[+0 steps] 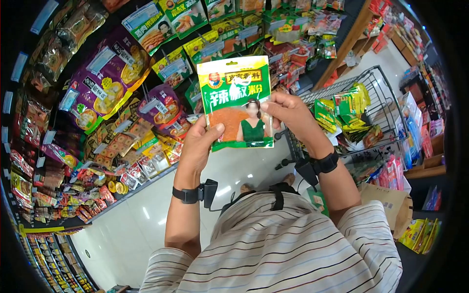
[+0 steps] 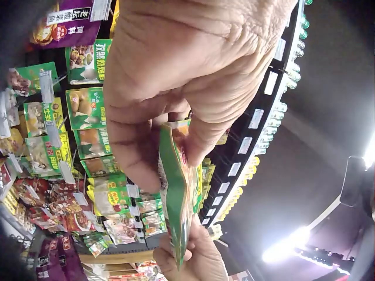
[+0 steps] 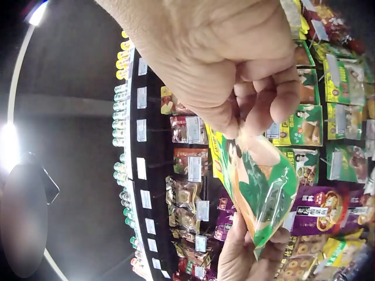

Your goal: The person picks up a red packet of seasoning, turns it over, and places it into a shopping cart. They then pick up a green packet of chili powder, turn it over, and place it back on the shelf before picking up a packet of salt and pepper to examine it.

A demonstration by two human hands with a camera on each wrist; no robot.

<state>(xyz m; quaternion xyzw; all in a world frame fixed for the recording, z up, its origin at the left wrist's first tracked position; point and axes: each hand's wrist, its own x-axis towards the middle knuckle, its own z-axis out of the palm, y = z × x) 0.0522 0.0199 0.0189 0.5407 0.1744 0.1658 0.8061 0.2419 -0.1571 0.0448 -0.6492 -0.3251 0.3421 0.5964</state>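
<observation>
A green and yellow packet of chili powder (image 1: 239, 105) is held upright in front of the person, its printed front facing the head camera. My left hand (image 1: 198, 139) grips its lower left edge, thumb on the front and fingers behind. On the other side my right hand (image 1: 295, 117) pinches the right edge between thumb and fingers. Seen edge-on in the left wrist view, the packet (image 2: 176, 181) is thin and slightly bulged. The right wrist view shows its clear, shiny plastic edge beside the right fingers (image 3: 284, 96).
Hanging seasoning packets (image 1: 181, 17) and purple pouches (image 1: 105, 90) fill the shelf ahead and left. A wire shopping cart (image 1: 364, 80) stands at the right, holding several green and yellow packets (image 1: 344, 110). A brown paper bag (image 1: 388, 205) is near the right elbow. Glossy floor (image 1: 132, 219) lies below.
</observation>
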